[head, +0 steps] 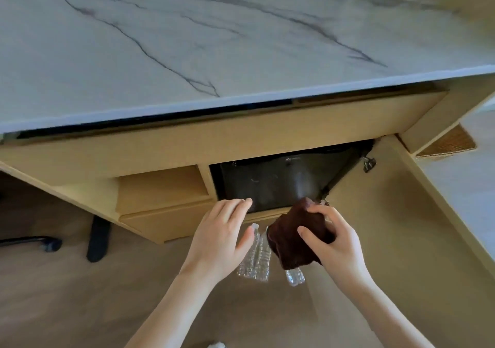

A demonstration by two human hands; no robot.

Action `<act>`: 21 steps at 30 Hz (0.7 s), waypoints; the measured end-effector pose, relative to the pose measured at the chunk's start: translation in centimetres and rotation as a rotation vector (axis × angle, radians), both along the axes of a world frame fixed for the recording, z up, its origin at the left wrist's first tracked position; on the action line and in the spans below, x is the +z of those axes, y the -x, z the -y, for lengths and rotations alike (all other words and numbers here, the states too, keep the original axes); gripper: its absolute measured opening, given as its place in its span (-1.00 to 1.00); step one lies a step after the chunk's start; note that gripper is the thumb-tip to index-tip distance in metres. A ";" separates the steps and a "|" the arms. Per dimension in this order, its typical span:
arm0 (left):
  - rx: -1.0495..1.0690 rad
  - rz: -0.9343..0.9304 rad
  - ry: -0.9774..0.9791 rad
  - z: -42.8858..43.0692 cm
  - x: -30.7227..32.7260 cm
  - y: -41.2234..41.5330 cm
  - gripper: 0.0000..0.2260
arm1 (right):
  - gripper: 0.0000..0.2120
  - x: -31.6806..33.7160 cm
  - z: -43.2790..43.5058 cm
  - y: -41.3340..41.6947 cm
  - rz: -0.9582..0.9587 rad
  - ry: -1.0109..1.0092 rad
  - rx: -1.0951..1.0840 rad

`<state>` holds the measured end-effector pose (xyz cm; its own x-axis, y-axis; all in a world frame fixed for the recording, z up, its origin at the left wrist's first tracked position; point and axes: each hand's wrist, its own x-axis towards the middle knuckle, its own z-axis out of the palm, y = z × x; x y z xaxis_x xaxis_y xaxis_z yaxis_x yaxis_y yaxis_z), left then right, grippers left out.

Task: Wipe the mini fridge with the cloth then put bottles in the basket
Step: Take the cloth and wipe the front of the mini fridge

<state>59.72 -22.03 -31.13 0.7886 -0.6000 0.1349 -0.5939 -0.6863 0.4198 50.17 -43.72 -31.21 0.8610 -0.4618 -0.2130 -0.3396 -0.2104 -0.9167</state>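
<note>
Right hand (334, 243) grips the cloth (294, 238); left hand (222, 235) is flat, empty. Press it flat on the fridge (281, 184) at twelve o'clock; overlap strokes.

A white, grey-veined tabletop (187, 39) tops a pale wooden cabinet (214, 144), its door (388, 213) swung open at right on a metal hinge (369, 163). Drawers (163, 189) sit left; below them black legs (98, 238), perhaps a chair's, stand on the wood floor (67, 294).

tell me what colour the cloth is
Dark reddish brown cloth, seen in the head view.
</note>
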 end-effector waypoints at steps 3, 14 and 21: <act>0.017 0.015 0.015 1.8 -9.5 -1.8 -0.58 | -0.62 -9.2 1.7 -2.1 0.039 0.012 0.052; -0.049 0.291 0.028 6.0 -31.9 -6.9 -0.55 | -0.62 -32.4 5.9 -7.9 0.228 0.193 0.196; -0.015 0.577 0.153 6.6 -27.0 -10.2 -0.57 | -0.56 -28.7 6.7 -9.0 0.372 0.331 0.224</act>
